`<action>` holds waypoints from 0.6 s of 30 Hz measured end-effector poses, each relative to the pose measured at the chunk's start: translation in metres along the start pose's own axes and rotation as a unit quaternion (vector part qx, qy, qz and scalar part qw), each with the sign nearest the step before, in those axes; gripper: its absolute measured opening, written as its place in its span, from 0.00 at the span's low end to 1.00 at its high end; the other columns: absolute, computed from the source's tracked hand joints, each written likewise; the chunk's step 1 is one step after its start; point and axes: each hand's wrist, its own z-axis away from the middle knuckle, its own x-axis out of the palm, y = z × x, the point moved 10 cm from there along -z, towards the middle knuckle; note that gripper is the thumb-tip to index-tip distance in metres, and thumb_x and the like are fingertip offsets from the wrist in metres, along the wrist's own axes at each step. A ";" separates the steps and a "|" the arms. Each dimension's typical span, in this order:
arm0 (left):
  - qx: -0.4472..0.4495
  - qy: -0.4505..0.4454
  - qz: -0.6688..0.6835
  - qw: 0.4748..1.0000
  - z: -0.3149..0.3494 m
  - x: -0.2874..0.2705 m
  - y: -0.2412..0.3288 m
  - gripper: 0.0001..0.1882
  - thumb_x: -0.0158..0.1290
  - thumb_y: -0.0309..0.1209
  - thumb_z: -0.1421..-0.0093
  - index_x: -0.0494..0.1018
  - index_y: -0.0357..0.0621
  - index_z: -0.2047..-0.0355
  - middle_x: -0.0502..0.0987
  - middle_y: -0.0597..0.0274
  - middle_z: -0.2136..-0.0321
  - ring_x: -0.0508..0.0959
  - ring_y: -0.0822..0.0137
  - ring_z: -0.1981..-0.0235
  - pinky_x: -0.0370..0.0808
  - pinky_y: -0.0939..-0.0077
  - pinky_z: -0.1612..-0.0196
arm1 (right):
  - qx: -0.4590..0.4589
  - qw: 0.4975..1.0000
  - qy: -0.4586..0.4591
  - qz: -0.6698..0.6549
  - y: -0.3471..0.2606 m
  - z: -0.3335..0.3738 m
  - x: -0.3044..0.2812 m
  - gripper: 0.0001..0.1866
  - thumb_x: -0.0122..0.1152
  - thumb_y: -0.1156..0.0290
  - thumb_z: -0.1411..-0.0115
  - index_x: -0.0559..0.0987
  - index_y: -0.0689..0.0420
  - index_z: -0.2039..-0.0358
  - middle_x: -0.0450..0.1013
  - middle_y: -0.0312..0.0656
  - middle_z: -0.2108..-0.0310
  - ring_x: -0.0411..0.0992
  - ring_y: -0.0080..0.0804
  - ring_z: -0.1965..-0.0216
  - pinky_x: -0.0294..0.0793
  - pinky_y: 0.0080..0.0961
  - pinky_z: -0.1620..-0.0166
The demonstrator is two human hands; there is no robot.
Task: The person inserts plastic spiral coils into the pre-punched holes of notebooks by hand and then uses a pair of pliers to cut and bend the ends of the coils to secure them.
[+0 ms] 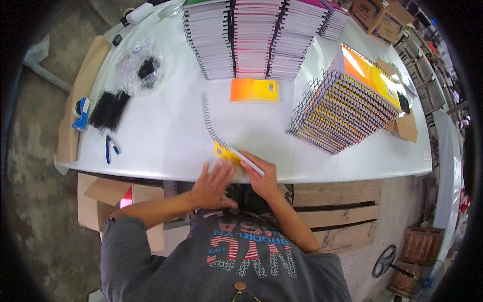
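Note:
My right hand (261,176) grips a small notebook (227,153) with a yellow cover, tilted at the table's front edge. A thin spiral coil (208,118) sticks out from its bound edge, its loose end trailing up and left over the table. Just left of the notebook, my left hand (215,183) is smeared by motion, its fingers stretched out and apart. Whether it touches the cover is hard to see. An orange and yellow notebook (254,91) lies flat farther back.
Tall stacks of notebooks (256,43) stand at the back; coil-bound yellow notebooks (347,108) pile up at right. On the left are black coils (109,110), clear plastic wrap (136,68), a blue tape dispenser (81,115) and blue-handled pliers (107,149). An opened carton (90,206) sits below the table.

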 end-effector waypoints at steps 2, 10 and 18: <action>0.005 0.131 -0.031 0.991 0.000 -0.038 -0.008 0.59 0.41 0.70 0.56 0.49 0.23 0.43 0.47 0.28 0.42 0.49 0.33 0.41 0.37 0.32 0.45 | -0.036 0.999 -0.013 0.010 -0.006 0.005 0.004 0.14 0.55 0.78 0.45 0.76 0.60 0.56 0.76 0.46 0.62 0.75 0.29 0.63 0.71 0.20 0.59; 0.027 0.168 0.060 0.984 0.005 -0.021 -0.013 0.56 0.42 0.66 0.52 0.45 0.25 0.41 0.42 0.25 0.42 0.38 0.28 0.40 0.30 0.29 0.46 | -0.142 0.986 -0.043 0.079 -0.020 0.015 0.015 0.20 0.51 0.86 0.51 0.75 0.58 0.56 0.74 0.46 0.58 0.74 0.39 0.59 0.72 0.26 0.57; -0.087 0.155 0.130 0.975 -0.003 -0.008 -0.031 0.56 0.42 0.70 0.54 0.48 0.34 0.40 0.54 0.28 0.45 0.50 0.29 0.43 0.35 0.41 0.41 | -0.106 0.990 -0.076 0.052 -0.018 0.014 0.027 0.25 0.51 0.84 0.54 0.72 0.56 0.53 0.72 0.46 0.56 0.72 0.43 0.56 0.72 0.32 0.54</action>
